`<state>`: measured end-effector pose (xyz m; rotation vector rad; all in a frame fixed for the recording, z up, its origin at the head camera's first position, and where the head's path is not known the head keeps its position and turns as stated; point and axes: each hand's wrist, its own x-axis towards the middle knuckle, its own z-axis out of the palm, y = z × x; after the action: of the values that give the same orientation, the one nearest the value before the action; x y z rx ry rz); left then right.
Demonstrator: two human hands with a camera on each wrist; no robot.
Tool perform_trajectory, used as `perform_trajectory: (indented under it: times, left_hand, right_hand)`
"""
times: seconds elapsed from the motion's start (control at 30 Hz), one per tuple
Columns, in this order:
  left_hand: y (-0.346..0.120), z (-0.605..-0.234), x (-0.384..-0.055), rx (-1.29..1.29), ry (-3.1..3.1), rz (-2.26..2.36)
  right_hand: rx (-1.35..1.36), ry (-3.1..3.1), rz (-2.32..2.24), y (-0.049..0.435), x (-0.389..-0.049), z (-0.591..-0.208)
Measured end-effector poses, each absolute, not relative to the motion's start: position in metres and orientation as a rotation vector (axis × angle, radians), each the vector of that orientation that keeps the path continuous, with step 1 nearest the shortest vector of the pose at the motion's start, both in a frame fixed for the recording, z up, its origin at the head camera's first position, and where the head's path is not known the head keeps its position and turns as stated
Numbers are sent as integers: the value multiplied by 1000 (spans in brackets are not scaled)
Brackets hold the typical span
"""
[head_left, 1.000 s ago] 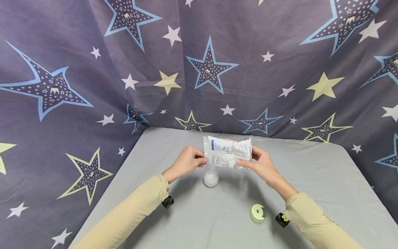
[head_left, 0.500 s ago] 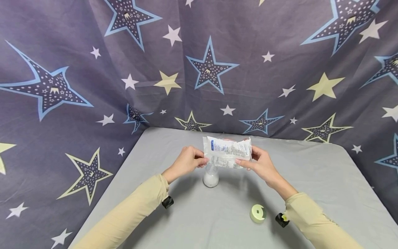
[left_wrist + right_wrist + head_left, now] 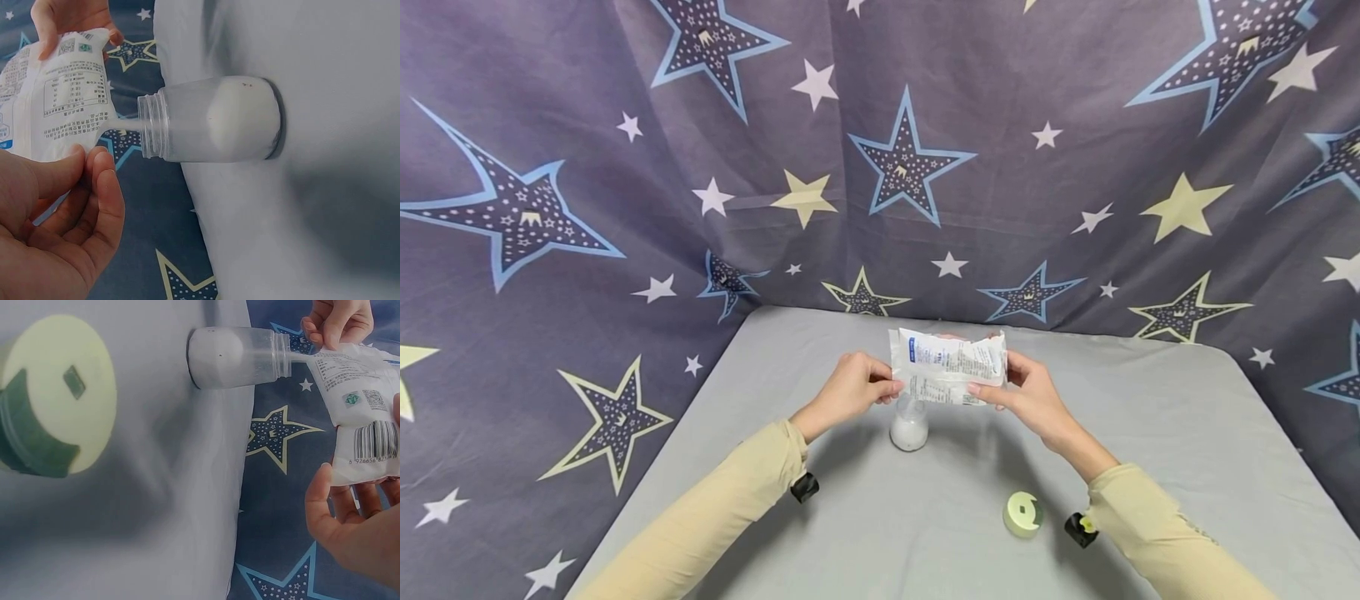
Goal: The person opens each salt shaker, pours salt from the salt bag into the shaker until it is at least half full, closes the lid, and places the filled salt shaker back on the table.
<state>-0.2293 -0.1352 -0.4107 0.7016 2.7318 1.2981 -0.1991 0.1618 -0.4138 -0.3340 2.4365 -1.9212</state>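
Observation:
A white plastic packet [image 3: 951,367] with printed text is held tilted between both hands. My left hand [image 3: 852,386] pinches its lower corner between thumb and fingers. The right hand [image 3: 1036,398] grips the opposite end, thumb on the near face. Below the packet stands a clear jar [image 3: 909,431], upright and uncapped, its lower part filled with something white. In the left wrist view, a thin white stream [image 3: 124,125] runs from the packet's corner into the jar's threaded mouth. A barcode [image 3: 375,440] shows on the packet in the right wrist view.
A pale green lid [image 3: 1022,515] with a darker green section lies on the grey cloth-covered table [image 3: 925,517], nearer the person and right of the jar. A dark star-patterned curtain [image 3: 902,250] hangs behind and to the left of the table.

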Motion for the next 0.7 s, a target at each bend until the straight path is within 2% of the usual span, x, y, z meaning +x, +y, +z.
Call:
perform_trajectory:
  times: [0.7]
  left_hand:
    - [-134, -409, -228, 732, 2742, 1283]
  right_hand:
    - [-317, 2422, -1931, 162, -198, -414]
